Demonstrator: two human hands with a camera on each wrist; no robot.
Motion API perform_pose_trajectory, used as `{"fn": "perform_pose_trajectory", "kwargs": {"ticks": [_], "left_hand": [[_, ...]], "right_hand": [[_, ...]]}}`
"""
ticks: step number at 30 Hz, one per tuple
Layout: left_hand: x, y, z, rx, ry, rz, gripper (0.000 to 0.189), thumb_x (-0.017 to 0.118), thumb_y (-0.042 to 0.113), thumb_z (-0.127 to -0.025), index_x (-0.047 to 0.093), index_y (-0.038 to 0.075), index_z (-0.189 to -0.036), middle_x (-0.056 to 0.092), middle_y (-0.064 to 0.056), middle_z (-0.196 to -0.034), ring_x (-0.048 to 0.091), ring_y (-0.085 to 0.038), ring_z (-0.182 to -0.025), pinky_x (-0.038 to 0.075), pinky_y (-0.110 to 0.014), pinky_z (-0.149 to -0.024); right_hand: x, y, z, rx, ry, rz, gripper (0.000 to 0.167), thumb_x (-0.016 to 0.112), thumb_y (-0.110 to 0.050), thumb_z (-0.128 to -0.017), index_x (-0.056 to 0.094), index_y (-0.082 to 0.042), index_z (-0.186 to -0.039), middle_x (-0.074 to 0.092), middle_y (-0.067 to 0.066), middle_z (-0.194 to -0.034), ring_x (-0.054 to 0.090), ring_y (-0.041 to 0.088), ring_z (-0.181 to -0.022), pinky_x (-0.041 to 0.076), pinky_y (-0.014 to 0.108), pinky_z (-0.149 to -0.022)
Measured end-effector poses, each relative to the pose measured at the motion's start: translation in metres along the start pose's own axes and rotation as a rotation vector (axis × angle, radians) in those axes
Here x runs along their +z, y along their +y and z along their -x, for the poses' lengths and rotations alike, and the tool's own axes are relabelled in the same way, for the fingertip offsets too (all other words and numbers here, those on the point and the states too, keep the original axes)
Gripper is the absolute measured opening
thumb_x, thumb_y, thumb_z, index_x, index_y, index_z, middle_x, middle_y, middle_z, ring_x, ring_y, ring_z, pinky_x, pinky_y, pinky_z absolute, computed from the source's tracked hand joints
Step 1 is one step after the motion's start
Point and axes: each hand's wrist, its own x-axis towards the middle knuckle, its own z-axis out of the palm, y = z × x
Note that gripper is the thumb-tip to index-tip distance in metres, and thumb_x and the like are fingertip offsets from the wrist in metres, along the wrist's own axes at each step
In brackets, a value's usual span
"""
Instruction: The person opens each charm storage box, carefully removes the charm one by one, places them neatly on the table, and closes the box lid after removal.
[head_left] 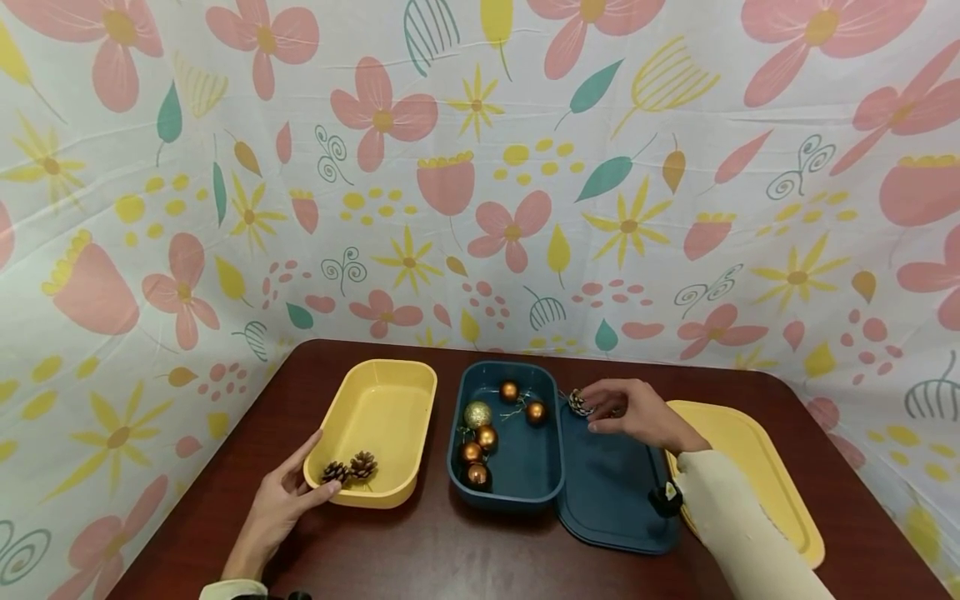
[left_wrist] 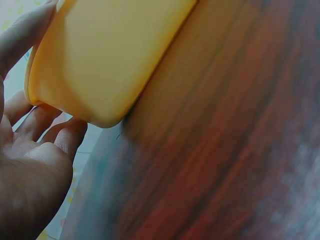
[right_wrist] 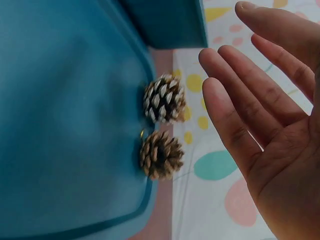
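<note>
My left hand grips the near left corner of a yellow box, thumb at the near rim and fingers along the outer wall. Two brown pine cones lie inside that box by the thumb. Over the far end of a dark blue lid hovers my right hand, fingers apart and holding nothing. In the right wrist view, a white-tipped pine cone and a plain brown pine cone sit at the lid's far edge, just off the fingertips. The head view shows them partly hidden behind that hand.
Between the yellow box and the blue lid stands a dark blue box with several copper balls and a glittery gold ball. A yellow lid lies at the right, under my right forearm. A flowered cloth hangs behind the table.
</note>
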Motion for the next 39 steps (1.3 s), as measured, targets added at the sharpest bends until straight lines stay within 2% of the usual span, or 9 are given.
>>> {"fn": "perform_pose_trajectory", "kwargs": {"ticks": [4,6,11,18,28,33,39], "left_hand": [[0.000,-0.001,-0.001,0.000,0.000,0.006,0.085,0.076,0.008,-0.088,0.031,0.016,-0.159,0.025,-0.016,-0.166,0.043,0.024,-0.122,0.044,-0.004,-0.094],[0.000,-0.001,-0.001,-0.001,-0.003,0.011,0.085,0.076,0.008,-0.088,0.031,0.016,-0.160,0.024,-0.016,-0.166,0.043,0.024,-0.122,0.045,-0.005,-0.095],[-0.001,0.002,-0.001,-0.019,0.000,0.009,0.086,0.076,0.011,-0.089,0.030,0.018,-0.160,0.023,-0.014,-0.167,0.042,0.025,-0.121,0.044,-0.004,-0.094],[-0.001,0.003,0.000,-0.024,-0.003,0.001,0.086,0.076,0.013,-0.089,0.029,0.019,-0.160,0.023,-0.013,-0.168,0.042,0.025,-0.121,0.044,-0.004,-0.094],[0.001,0.002,0.001,-0.017,-0.004,0.008,0.086,0.076,0.011,-0.089,0.029,0.017,-0.160,0.022,-0.015,-0.167,0.042,0.025,-0.121,0.044,-0.004,-0.095],[0.000,0.002,0.000,-0.015,-0.004,0.006,0.086,0.076,0.012,-0.089,0.029,0.017,-0.160,0.022,-0.015,-0.168,0.041,0.026,-0.121,0.044,-0.003,-0.095],[0.000,0.000,-0.001,-0.003,-0.003,0.018,0.086,0.076,0.009,-0.088,0.029,0.016,-0.160,0.022,-0.017,-0.167,0.041,0.026,-0.121,0.043,-0.003,-0.095]], "right_hand": [[0.002,-0.007,-0.005,-0.034,-0.004,-0.009,0.041,0.081,-0.016,-0.085,0.069,-0.014,-0.124,0.074,0.016,-0.112,0.075,0.021,-0.092,0.061,0.025,-0.076],[0.004,-0.011,-0.007,-0.048,-0.004,-0.011,0.041,0.081,-0.016,-0.085,0.069,-0.014,-0.124,0.074,0.014,-0.111,0.075,0.021,-0.091,0.061,0.026,-0.076],[0.008,-0.022,-0.015,-0.073,0.001,-0.027,0.042,0.081,-0.014,-0.085,0.069,-0.009,-0.125,0.074,0.018,-0.113,0.075,0.022,-0.092,0.061,0.028,-0.076],[0.022,-0.028,-0.021,-0.142,0.068,-0.077,0.041,0.081,-0.013,-0.085,0.068,-0.014,-0.124,0.071,0.024,-0.117,0.075,0.020,-0.090,0.061,0.029,-0.076],[0.038,-0.036,-0.028,-0.129,0.107,-0.189,0.040,0.078,-0.012,-0.088,0.067,-0.013,-0.127,0.072,0.018,-0.116,0.074,0.014,-0.091,0.061,0.031,-0.076],[0.046,-0.040,-0.032,-0.153,0.118,-0.230,0.041,0.077,-0.008,-0.088,0.066,-0.008,-0.127,0.071,0.020,-0.116,0.074,0.017,-0.091,0.062,0.033,-0.074],[0.058,-0.048,-0.037,-0.137,0.086,-0.291,0.044,0.078,-0.010,-0.087,0.065,-0.011,-0.129,0.071,0.014,-0.118,0.074,0.021,-0.093,0.062,0.036,-0.076]]}}
